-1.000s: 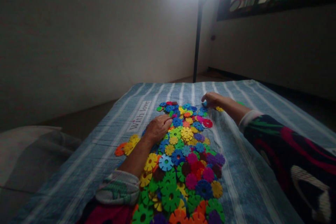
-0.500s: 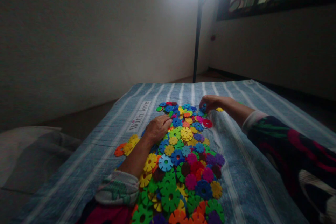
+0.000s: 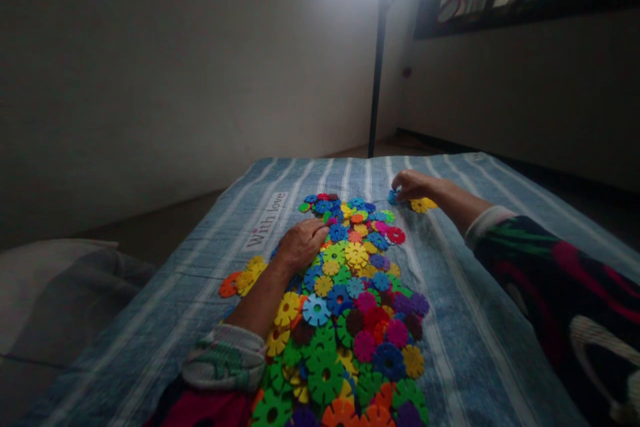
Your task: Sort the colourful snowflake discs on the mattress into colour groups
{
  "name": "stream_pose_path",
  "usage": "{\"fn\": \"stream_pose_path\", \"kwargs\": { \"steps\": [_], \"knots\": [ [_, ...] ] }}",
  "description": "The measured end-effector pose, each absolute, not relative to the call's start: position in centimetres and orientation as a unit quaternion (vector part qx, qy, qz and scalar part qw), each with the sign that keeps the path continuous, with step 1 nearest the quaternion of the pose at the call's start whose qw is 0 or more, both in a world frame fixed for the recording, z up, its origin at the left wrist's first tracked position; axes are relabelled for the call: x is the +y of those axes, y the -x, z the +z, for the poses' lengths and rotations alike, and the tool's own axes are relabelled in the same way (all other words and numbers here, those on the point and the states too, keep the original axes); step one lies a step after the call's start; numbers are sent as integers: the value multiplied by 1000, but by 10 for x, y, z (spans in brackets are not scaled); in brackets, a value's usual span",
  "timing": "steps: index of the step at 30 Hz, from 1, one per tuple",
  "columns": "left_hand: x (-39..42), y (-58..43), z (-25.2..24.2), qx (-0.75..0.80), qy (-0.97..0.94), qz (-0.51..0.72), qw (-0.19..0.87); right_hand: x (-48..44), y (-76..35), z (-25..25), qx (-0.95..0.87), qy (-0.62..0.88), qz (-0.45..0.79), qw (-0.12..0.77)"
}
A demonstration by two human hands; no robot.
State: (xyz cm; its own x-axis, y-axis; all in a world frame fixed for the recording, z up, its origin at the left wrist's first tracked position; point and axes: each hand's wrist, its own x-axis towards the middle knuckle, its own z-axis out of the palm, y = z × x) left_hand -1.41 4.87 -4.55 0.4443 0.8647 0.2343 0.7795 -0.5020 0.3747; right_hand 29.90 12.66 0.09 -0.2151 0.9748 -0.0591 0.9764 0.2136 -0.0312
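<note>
Loads of notched discs (image 3: 364, 345) lay heaped on the striped cloth (image 3: 465, 333); right hand (image 3: 410, 181) pinched a blue disc (image 3: 393, 197), and a light rim grip seemed best. Left hand (image 3: 301, 243) rested at the heap, couldn't tell its grip.

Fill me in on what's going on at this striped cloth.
A person is handling notched plastic discs with both bare hands. The left hand rests on the left side of the pile. The right hand, near the far end, has a blue disc at its fingertips, close to some yellow discs. Most pieces lie loosely heaped on the cloth.
</note>
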Motion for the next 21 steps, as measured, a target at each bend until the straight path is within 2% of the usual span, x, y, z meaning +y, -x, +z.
{"fn": "stream_pose_path", "kwargs": {
  "steps": [6,21],
  "knots": [
    [49,14,-45,487,-843,203,107,125,-299,-6,765,-639,-55,57],
    [47,10,-42,489,-841,205,108,135,-293,-15,774,-626,-59,69]
  ]
}}
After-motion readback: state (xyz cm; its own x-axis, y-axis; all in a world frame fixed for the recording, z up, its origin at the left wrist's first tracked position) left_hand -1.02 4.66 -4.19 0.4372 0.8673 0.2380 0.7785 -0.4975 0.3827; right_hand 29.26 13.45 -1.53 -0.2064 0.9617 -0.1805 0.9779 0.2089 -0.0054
